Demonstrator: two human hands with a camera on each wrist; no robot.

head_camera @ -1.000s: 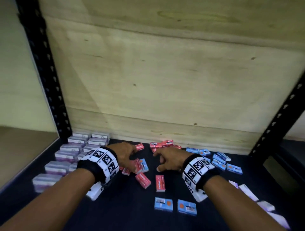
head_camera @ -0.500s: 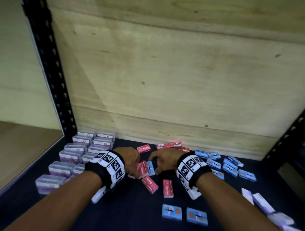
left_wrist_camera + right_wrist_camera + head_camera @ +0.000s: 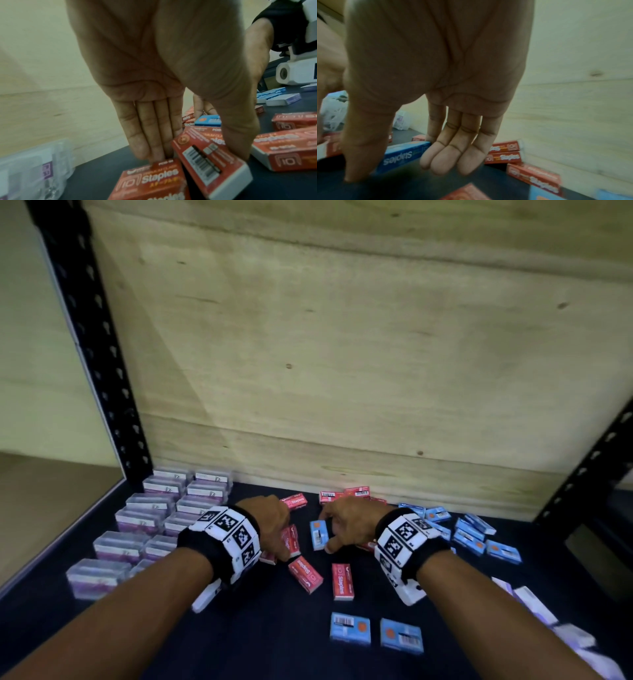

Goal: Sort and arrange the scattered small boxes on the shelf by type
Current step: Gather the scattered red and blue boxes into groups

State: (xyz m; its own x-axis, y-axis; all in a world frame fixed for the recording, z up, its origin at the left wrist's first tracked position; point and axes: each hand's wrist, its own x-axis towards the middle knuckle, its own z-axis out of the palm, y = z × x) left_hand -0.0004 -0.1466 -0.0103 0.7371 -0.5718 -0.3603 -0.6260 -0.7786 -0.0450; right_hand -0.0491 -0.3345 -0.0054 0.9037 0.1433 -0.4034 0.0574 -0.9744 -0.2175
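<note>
Small staples boxes lie scattered on the dark shelf (image 3: 274, 631). My left hand (image 3: 270, 525) (image 3: 197, 155) is down on a cluster of red boxes. Its thumb and straight fingers (image 3: 154, 148) pinch a tilted red staples box (image 3: 291, 537) (image 3: 211, 159). The fingertips also touch a second red box (image 3: 150, 180). Just to the right, my right hand (image 3: 337, 525) (image 3: 399, 171) holds a blue staples box (image 3: 318, 534) (image 3: 402, 155) between thumb and fingers. The box lies flat on the shelf.
Clear cases with purple labels (image 3: 150, 522) stand in rows at the left. Blue boxes (image 3: 469, 535) are grouped at the right, red ones (image 3: 342, 495) by the plywood back wall. Two red (image 3: 342, 582) and two blue boxes (image 3: 349, 628) lie in front. Pale boxes (image 3: 534, 604) sit far right.
The blue box lay against the red cluster under my left hand; my right hand has taken it and drawn it a little to the right. The left hand stays on the red boxes.
</note>
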